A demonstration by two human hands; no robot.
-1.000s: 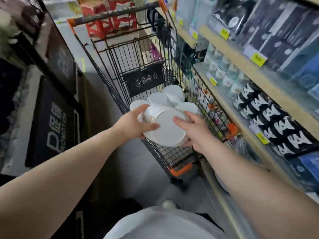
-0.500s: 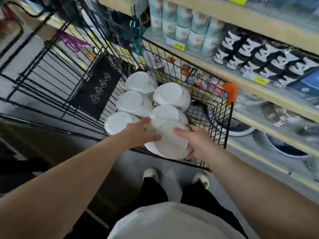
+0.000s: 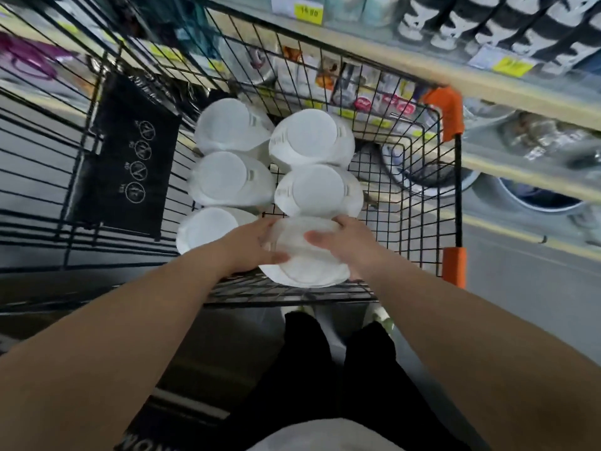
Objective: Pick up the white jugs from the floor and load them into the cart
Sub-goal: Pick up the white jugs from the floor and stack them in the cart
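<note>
A white jug (image 3: 304, 263) sits low inside the black wire cart (image 3: 419, 177), at its near end. My left hand (image 3: 250, 244) grips its left side and my right hand (image 3: 341, 242) grips its right side, thumbs on the flat white lid. Several more white jugs (image 3: 312, 138) stand upright in two rows beyond it, filling the cart's near half. Another jug (image 3: 205, 227) stands just left of my left hand.
The cart has orange corner guards (image 3: 450, 109) and a black flap with round icons (image 3: 130, 161) on the left. Store shelves (image 3: 487, 83) with price tags and goods run along the right. My legs and white shoes stand below the cart's near end.
The jug in both hands has gone from above the cart rim down into the basket beside the other jugs. My view has tipped down and closer over the cart.
</note>
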